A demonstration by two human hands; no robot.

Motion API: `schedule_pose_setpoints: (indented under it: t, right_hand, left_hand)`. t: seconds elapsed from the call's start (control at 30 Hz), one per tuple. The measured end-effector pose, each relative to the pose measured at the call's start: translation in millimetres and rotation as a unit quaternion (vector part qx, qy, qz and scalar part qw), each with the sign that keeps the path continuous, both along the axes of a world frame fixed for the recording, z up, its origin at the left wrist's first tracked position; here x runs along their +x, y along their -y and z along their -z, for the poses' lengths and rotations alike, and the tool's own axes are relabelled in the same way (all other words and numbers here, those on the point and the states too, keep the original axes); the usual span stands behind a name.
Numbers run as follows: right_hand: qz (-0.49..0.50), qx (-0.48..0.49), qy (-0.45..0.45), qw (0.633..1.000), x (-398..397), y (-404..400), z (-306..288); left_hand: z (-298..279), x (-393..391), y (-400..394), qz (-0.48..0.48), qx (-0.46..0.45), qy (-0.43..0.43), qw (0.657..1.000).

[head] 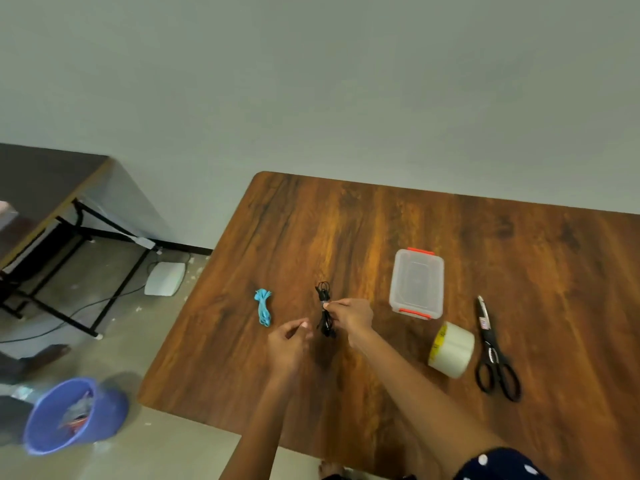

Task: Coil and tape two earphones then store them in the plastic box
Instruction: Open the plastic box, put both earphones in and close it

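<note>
Near the middle of the frame, the right hand [349, 315] is pinching the coiled black earphone bundle [325, 311] at its waist, where a pale strip, probably tape, is showing; the bundle is lying lengthwise on or just above the brown wood-grain table [519, 258], likely so the wrap can be pressed down firmly. The left hand [289, 339] is hovering just left of the bundle with fingers curled and thumb tip close to the fingertips; whether it is holding a scrap of tape is too blurred to tell. Further left, the coiled light-blue earphone bundle [263, 306] is lying alone on the table, apparently already dealt with. To the right, the clear plastic box with orange latches [416, 283] is sitting lid-on, so storing is not yet begun. Lower right, the roll of clear packing tape [451, 349] and the black-handled scissors [493, 351] are lying side by side within easy reach.
</note>
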State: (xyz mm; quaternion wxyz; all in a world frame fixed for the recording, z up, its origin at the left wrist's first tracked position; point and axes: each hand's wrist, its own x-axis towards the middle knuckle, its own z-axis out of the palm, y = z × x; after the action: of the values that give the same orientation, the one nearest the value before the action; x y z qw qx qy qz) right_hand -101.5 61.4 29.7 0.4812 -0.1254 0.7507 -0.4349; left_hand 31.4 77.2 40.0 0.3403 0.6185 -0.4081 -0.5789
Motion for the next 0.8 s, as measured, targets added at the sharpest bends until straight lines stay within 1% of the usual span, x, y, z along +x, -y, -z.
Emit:
schedule_pose_setpoints:
  t: [0.1, 0.23, 0.4, 0.5, 0.63, 0.73, 0.8]
  right_hand:
    - [-0.031, 0.041, -0.066, 0.996, 22.3, 31.8, 18.4]
    - [-0.067, 0.07, -0.118, 0.988, 44.1, 58.4, 29.7]
    - [-0.125, 0.115, -0.209, 0.963, 63.6, 80.1, 41.8]
    - [-0.146, 0.098, -0.283, 0.943, 66.3, 78.4, 29.5]
    - [-0.165, 0.031, -0.291, 0.942, 47.6, 64.8, 15.4]
    - [-0.159, -0.008, -0.322, 0.933, 15.1, 41.9, 5.2]
    - [-0.138, -0.013, -0.35, 0.926, -13.2, 20.4, 1.1]
  left_hand:
    - [7.4, 16.7, 10.3, -0.006, 0.003, 0.009, 1.0]
    - [16.0, 31.4, 21.3, 0.008, 0.016, 0.005, 1.0]
    - [19.1, 39.3, 32.7, 0.001, 0.035, 0.007, 0.999]
    - [19.0, 39.6, 38.7, 0.005, 0.042, 0.008, 0.999]
    - [16.5, 31.8, 41.1, 0.04, 0.036, -0.004, 0.999]
    - [13.5, 15.6, 38.8, 0.076, 0.034, -0.004, 0.997]
    - [11.4, -1.0, 34.4, 0.114, 0.035, -0.006, 0.993]
